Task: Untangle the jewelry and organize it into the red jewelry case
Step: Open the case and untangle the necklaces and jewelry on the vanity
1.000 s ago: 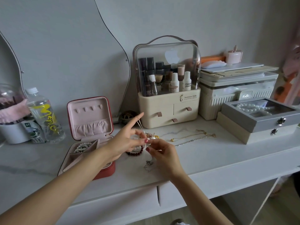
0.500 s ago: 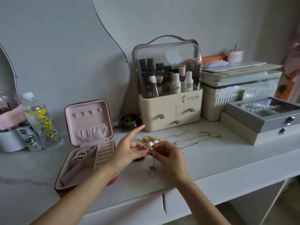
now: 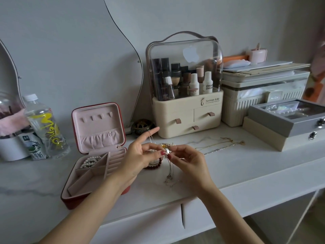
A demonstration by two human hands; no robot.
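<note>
The red jewelry case (image 3: 73, 199) lies open at the left of the white table, its pink lid upright. A pearl bracelet (image 3: 90, 161) sits in its back-left compartment. Just right of the case, my left hand (image 3: 137, 157) and my right hand (image 3: 190, 162) meet above the table and both pinch a tangled cluster of jewelry (image 3: 166, 149) with a pearl and gold bits. Thin chains (image 3: 169, 175) hang from it down to the tabletop. A fine chain loops over my raised left index finger. A dark red bead bracelet (image 3: 155, 165) lies under my left hand. Two more necklaces (image 3: 219, 147) lie to the right.
A cream cosmetics organizer (image 3: 186, 117) stands behind the hands. Stacked grey and beige boxes (image 3: 284, 131) sit at the right, a white storage box (image 3: 260, 95) behind them. A water bottle (image 3: 45, 127) and a white pot stand left of the case. A small dark ornament (image 3: 142, 126) sits near the mirror.
The view has shifted, so the case and hands sit lower and closer. Both hands keep pinching the tangle; the hanging chains have been lifted slightly off the table.
</note>
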